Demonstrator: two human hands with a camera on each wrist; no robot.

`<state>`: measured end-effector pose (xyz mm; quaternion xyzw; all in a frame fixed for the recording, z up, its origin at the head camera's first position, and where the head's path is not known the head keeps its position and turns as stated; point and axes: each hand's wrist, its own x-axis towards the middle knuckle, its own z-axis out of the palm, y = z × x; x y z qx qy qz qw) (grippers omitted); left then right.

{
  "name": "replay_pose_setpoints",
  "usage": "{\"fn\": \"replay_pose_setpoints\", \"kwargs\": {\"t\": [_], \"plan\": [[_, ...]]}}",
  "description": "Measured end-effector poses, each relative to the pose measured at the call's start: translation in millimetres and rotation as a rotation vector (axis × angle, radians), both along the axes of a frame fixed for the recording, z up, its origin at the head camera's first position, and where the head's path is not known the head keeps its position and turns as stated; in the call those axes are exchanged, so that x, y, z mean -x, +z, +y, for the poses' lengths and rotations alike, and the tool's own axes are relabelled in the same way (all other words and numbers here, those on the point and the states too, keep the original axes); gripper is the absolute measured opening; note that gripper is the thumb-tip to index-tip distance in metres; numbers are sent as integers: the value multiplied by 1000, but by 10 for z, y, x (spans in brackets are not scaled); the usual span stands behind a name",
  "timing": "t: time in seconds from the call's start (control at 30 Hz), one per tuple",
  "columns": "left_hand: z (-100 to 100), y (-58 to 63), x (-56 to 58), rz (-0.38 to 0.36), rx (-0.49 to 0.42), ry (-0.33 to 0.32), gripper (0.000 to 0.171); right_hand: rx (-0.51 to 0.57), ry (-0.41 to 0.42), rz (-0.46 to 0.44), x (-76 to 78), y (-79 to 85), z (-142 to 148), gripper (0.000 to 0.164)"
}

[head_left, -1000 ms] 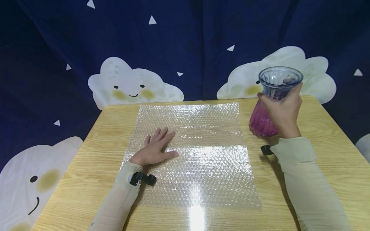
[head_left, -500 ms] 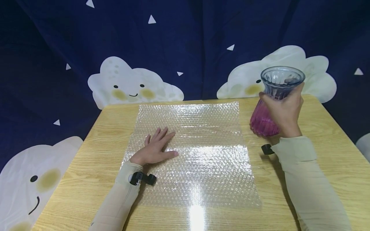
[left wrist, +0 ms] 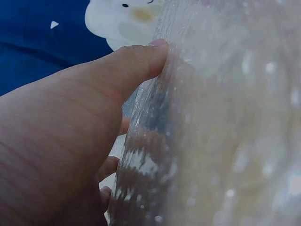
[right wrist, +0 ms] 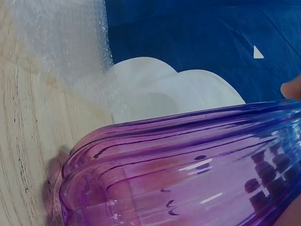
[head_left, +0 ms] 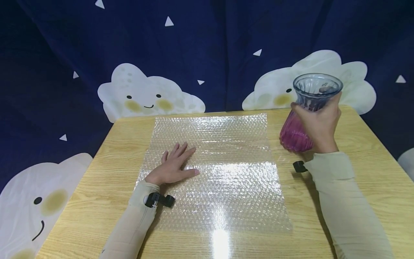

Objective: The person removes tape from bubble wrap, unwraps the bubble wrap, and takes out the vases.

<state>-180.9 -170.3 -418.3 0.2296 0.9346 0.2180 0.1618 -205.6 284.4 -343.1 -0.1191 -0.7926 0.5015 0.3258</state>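
A ribbed glass vase [head_left: 295,133], blue at the flared rim and fading to pink-purple at the base, stands at the right of the table. My right hand [head_left: 319,124] grips its narrow neck, with the thumb on the near left side and the other fingers partly hidden behind the glass. In the right wrist view the vase's purple body [right wrist: 188,174] meets the tabletop. A sheet of clear bubble wrap [head_left: 236,194] lies spread across the middle. On its left part rests my left hand [head_left: 174,168], palm down with fingers spread; its thumb [left wrist: 141,61] touches the wrap.
The light wood table [head_left: 106,201] reaches back to a dark blue curtain [head_left: 223,46] printed with white clouds [head_left: 139,86] and small triangles. A small black camera sits on each wrist, at the left cuff [head_left: 161,200] and the right cuff [head_left: 299,166].
My right hand and the vase's rim have shifted slightly to the right, while its base stays nearly in place. The left hand and the bubble wrap have not moved.
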Motion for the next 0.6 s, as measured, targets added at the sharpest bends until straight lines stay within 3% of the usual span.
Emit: {"fn": "replay_pose_setpoints", "kwargs": {"t": [0.33, 0.6], "plan": [[-9, 15, -7, -5, -12, 0, 90, 50, 2, 6, -11, 6, 10, 91], [-14, 6, -2, -9, -10, -1, 90, 22, 1, 33, -9, -25, 38, 88]]}}
